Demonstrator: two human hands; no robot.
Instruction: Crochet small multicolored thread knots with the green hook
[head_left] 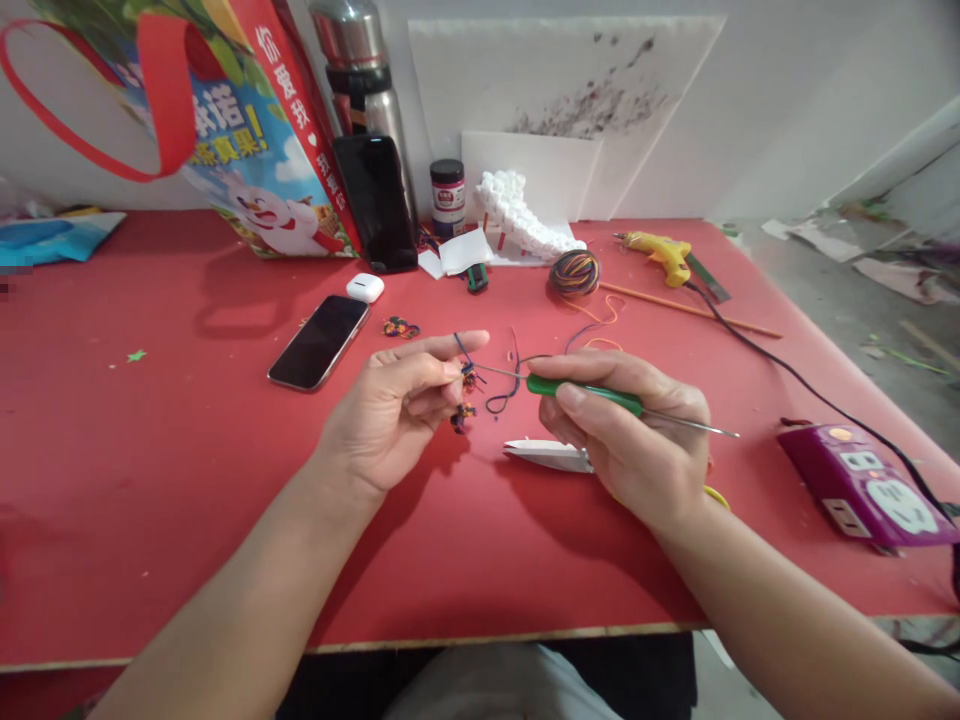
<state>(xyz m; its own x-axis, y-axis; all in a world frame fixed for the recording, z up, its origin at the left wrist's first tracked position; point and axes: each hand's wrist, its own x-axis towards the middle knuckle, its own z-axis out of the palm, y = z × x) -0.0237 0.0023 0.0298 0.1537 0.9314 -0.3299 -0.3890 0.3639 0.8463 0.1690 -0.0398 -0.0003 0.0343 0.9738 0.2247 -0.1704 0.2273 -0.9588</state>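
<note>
My left hand (pixel 405 395) pinches a small multicoloured crochet piece (pixel 466 380), with a strand of dark blue yarn looped over its outstretched index finger. In my right hand (pixel 630 425) is a crochet hook (pixel 585 392) with a green handle, held like a pen. Its thin metal shaft reaches left to the crochet piece; whether the tip is inside a stitch I cannot tell. Scissors (pixel 551 455) lie under my right hand, their handles mostly hidden. A ball of variegated yarn (pixel 574 272) sits farther back, loose strands trailing from it. Another small crochet piece (pixel 401 327) rests beyond my left hand.
A phone (pixel 321 342) and a white earbud case (pixel 365 288) lie at left. Behind them stand a gift bag (pixel 262 150), a second phone (pixel 375 205) and a thermos (pixel 352 50). At right are a yellow glue gun (pixel 660 255), its cord, and a purple power strip (pixel 862 485).
</note>
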